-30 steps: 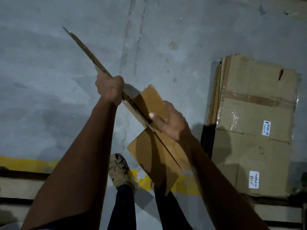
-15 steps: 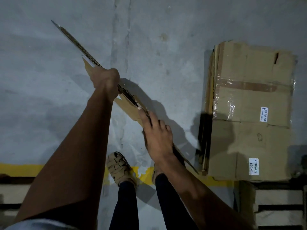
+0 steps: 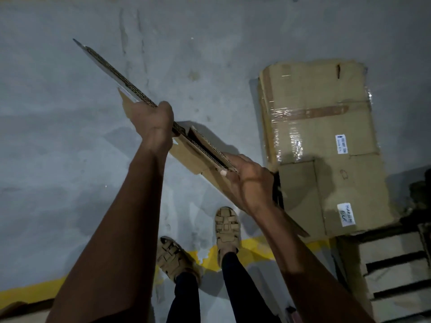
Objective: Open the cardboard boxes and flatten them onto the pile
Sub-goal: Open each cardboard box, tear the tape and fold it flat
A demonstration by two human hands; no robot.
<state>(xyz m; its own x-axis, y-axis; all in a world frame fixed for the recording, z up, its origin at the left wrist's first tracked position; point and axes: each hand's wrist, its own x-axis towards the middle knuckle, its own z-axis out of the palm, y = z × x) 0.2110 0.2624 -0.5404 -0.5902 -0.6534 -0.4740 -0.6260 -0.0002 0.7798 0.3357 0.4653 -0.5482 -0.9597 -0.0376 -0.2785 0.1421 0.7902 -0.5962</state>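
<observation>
A collapsed brown cardboard box (image 3: 198, 151) is held edge-on above the floor, slanting from upper left to lower right. My left hand (image 3: 152, 122) grips its upper edge near the middle, fingers curled over the corrugated edge. My right hand (image 3: 248, 183) holds the lower part, thumb on the near face and fingers hidden behind the board. To the right, the pile of flattened boxes (image 3: 326, 145) lies on the floor; its top sheet carries tape, plastic film and white labels.
Grey concrete floor (image 3: 70, 159) spreads out to the left and ahead. A yellow painted line (image 3: 251, 249) runs under my sandalled feet (image 3: 227, 226). Pale pallet slats (image 3: 391, 271) lie at the lower right, below the pile.
My right hand has slid down the box and taken hold of its lower part. The box has swung closer to the pile, staying edge-on. My left hand keeps its grip.
</observation>
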